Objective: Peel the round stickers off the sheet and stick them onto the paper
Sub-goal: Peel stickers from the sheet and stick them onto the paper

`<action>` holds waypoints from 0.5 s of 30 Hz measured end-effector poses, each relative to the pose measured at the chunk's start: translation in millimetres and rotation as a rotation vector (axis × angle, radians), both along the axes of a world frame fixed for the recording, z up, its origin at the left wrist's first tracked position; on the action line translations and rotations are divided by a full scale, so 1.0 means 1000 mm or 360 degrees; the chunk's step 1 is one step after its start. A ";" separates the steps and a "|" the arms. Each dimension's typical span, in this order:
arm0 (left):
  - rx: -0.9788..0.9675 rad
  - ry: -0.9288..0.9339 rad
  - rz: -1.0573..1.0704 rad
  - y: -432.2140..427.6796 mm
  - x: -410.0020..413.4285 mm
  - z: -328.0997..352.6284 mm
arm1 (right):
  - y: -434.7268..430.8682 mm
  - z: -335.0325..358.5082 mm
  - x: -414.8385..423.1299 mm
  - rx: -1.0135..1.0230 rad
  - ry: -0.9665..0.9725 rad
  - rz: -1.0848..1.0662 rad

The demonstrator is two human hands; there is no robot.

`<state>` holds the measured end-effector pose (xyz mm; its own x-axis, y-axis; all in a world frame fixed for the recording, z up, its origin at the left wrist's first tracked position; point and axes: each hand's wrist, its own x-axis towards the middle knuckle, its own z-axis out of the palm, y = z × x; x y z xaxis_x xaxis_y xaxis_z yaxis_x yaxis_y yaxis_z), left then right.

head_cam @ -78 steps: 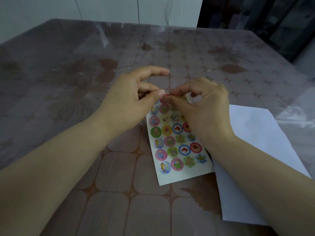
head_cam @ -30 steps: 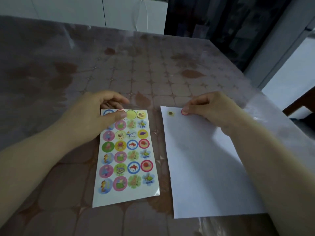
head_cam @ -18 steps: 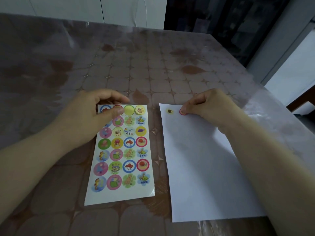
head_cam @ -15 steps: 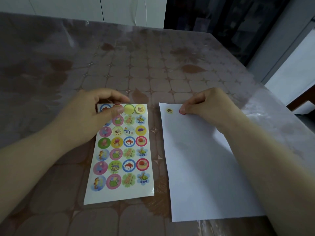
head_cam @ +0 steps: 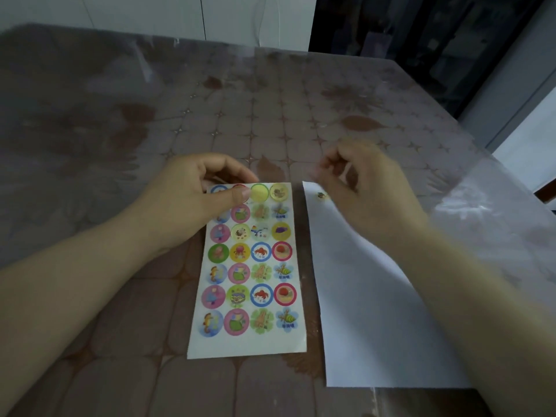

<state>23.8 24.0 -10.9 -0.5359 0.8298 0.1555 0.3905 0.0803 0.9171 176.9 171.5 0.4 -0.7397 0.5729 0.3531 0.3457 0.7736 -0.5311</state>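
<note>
The sticker sheet [head_cam: 251, 281] lies on the table, printed with several rows of round cartoon stickers. My left hand [head_cam: 192, 203] grips its top left corner, thumb pressed on the top row and fingers curled over the far edge. To its right lies the white paper [head_cam: 370, 320]. One small yellow sticker [head_cam: 321, 195] sits near the paper's top left corner. My right hand [head_cam: 364, 188] hovers blurred just over that corner, fingers loosely curled with nothing seen in them. It hides the spot beside the yellow sticker.
The table [head_cam: 270, 109] has a brown tile-and-leaf pattern under a clear plastic cover. Its right edge [head_cam: 493, 152] runs close to the paper. Dark furniture stands beyond the far right corner.
My right hand has lifted off the paper, where it was pressing a red-rimmed sticker, and moved left. My left hand still grips the sheet's top corner.
</note>
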 end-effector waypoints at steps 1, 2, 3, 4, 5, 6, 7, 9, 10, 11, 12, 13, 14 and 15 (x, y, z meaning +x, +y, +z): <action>0.0019 -0.0055 -0.0001 0.000 0.001 0.000 | -0.009 0.002 -0.002 -0.0043 0.0009 0.0131; 0.0033 -0.0100 -0.0002 0.000 0.001 0.001 | -0.016 0.002 -0.004 -0.0128 -0.0018 0.0228; 0.0040 -0.0134 -0.0009 0.001 0.001 0.002 | -0.021 0.002 -0.005 -0.0207 -0.0042 0.0286; 0.0034 -0.0166 -0.0025 0.001 0.000 0.002 | -0.023 0.001 -0.005 -0.0255 -0.0034 0.0320; 0.0022 -0.0194 -0.0046 0.001 0.000 0.002 | -0.024 0.000 -0.005 -0.0284 0.0006 0.0346; 0.0009 -0.0225 -0.0071 0.000 0.000 0.002 | -0.024 -0.001 -0.005 -0.0308 0.0056 0.0359; 0.0000 -0.0261 -0.0094 0.000 0.000 0.001 | -0.023 -0.002 -0.005 -0.0325 0.0097 0.0360; -0.0001 -0.0331 -0.0111 0.000 0.000 0.000 | -0.023 -0.003 -0.006 -0.0329 0.0146 0.0337; 0.0000 -0.0345 -0.0110 0.000 0.001 0.000 | -0.023 -0.003 -0.007 -0.0328 0.0152 0.0323; -0.0004 -0.0338 -0.0117 0.000 0.001 0.000 | -0.023 -0.004 -0.007 -0.0329 0.0155 0.0311; -0.0013 -0.0324 -0.0134 0.000 0.001 0.001 | -0.023 -0.004 -0.007 -0.0332 0.0155 0.0300; -0.0030 -0.0306 -0.0159 -0.001 0.001 0.001 | -0.023 -0.004 -0.007 -0.0331 0.0160 0.0291; -0.0052 -0.0299 -0.0179 -0.001 0.002 0.002 | -0.023 -0.005 -0.006 -0.0323 0.0174 0.0284; -0.0073 -0.0299 -0.0189 -0.001 0.003 0.003 | -0.022 -0.005 -0.005 -0.0313 0.0190 0.0279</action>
<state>26.4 22.5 -7.7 -0.4502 0.8926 0.0228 0.2224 0.0873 0.9710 171.4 149.4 -4.8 -0.7934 0.5060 0.3383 0.1418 0.6943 -0.7056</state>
